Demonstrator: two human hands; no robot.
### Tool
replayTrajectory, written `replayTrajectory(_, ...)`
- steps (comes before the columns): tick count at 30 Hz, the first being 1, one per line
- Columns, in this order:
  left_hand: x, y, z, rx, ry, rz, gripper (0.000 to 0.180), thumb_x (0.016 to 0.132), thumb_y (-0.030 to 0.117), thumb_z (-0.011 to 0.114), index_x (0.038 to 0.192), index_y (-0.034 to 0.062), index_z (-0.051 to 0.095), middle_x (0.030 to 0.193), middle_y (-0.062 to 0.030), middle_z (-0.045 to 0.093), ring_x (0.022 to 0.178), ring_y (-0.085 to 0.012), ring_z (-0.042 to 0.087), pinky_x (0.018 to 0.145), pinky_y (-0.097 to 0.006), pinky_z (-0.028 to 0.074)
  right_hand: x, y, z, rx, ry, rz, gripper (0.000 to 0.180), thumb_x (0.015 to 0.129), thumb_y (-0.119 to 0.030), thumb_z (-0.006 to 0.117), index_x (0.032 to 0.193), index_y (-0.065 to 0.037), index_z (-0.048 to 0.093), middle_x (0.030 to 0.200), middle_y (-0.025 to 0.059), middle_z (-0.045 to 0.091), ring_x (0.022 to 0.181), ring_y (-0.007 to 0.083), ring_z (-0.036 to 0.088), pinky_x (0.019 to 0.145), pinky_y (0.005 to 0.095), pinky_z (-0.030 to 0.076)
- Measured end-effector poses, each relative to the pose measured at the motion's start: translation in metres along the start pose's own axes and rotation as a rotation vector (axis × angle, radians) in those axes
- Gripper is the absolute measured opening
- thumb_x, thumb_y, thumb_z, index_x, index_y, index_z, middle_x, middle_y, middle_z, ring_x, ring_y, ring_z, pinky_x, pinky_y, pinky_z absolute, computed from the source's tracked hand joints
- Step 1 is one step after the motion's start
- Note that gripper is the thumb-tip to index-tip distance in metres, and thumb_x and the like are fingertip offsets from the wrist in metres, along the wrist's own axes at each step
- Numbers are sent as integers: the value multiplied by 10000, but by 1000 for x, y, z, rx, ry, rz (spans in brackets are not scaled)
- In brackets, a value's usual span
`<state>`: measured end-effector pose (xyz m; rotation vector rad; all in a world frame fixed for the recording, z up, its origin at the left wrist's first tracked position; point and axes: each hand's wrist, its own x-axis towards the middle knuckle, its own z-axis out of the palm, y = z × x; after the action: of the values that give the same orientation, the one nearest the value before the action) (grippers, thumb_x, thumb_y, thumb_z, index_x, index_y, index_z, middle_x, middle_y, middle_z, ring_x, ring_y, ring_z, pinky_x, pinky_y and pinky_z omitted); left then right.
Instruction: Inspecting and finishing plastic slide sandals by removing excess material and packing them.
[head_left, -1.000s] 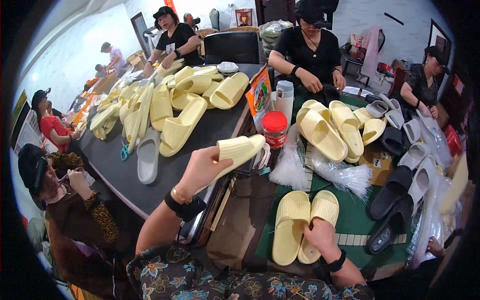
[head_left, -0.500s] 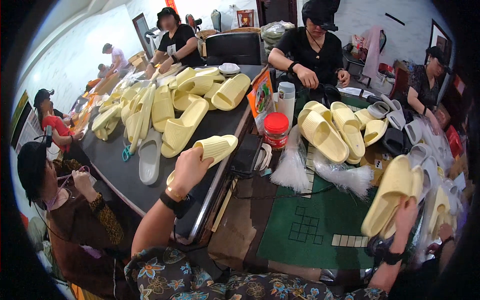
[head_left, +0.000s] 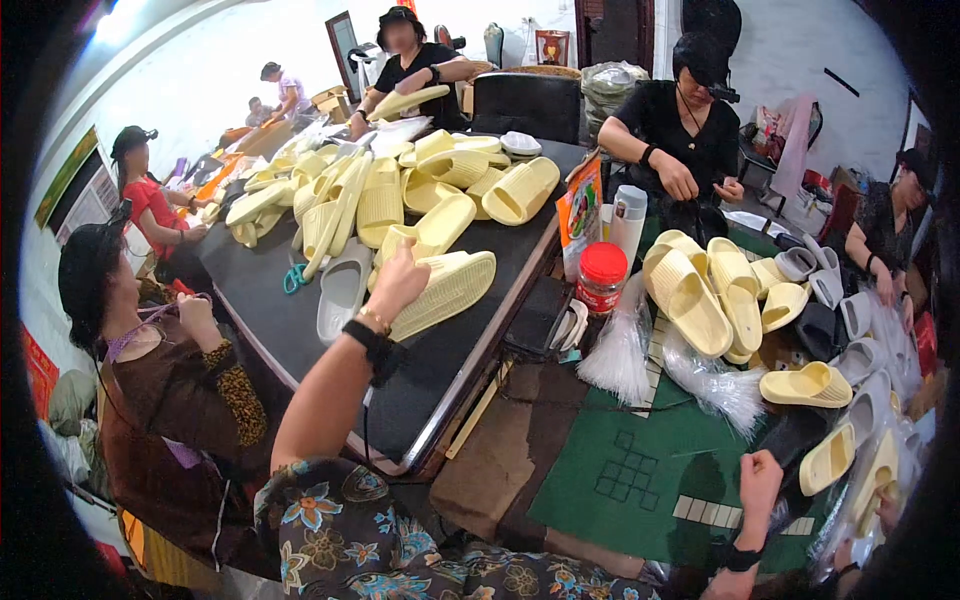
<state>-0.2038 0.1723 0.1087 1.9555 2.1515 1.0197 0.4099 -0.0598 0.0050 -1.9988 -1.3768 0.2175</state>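
Note:
My left hand [head_left: 400, 280] is closed at the edge of a pale yellow slipper [head_left: 445, 297] with a ribbed surface, over the dark table. Another yellow slipper [head_left: 445, 222] lies just beyond it, and a grey slipper [head_left: 343, 290] lies to the left. Over the green mat [head_left: 570, 480], my right hand [head_left: 762, 485] is curled into a fist. A faint thin line shows beside its fingertips; what the fist holds, if anything, cannot be made out. Beyond that hand rest a yellow slipper [head_left: 806, 385] and a second yellow slipper [head_left: 828, 460].
A heap of yellow slippers [head_left: 380, 200] covers the far table, with teal scissors [head_left: 293, 279] beside it. Bundles of clear plastic strands [head_left: 617, 355], a red-lidded jar [head_left: 601, 280] and a white bottle [head_left: 628, 220] stand between the work areas. Several people work around.
My right hand has let go of its yellow slippers and moved left and down as a fist. The slipper at my left hand has turned and looks larger. The view has shifted.

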Motion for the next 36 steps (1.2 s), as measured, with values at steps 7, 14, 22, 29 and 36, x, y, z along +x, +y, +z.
replayTrajectory(7,57,-58,24,354,-240,200,325,885,192,524,1119,-17,609,1234,-298,574,1121,-408,589,937,-435,490,-22,-17,13,-16,-106,-9,202,805,-150,683,756,31,607,573,178,547,502,285,547,529,396,428)
replayTrajectory(14,32,3,0,622,-328,257,329,881,250,511,945,-32,669,970,-284,662,906,-424,657,812,-460,539,-32,-16,20,-94,-139,-100,200,798,-167,689,748,13,616,592,190,577,545,348,602,536,413,449)
replayTrajectory(22,-80,92,-58,328,-419,86,448,884,426,571,968,-6,655,809,-265,669,831,-396,675,759,-457,529,-29,-30,28,10,-226,-68,218,818,-168,680,764,33,615,578,166,569,514,256,583,513,373,434)
replayTrajectory(29,-163,164,-74,209,-700,356,368,905,423,591,954,61,552,644,-199,632,614,-419,644,586,-502,518,-30,-85,57,615,-653,0,282,924,-237,586,1029,19,642,732,63,650,506,63,459,467,227,371)
replayTrajectory(36,-199,196,-37,85,-849,631,379,909,418,585,928,41,547,550,-158,581,510,-378,616,482,-483,495,-26,-101,70,1396,-977,330,607,999,-535,392,1225,7,546,635,21,561,391,31,218,367,208,192)
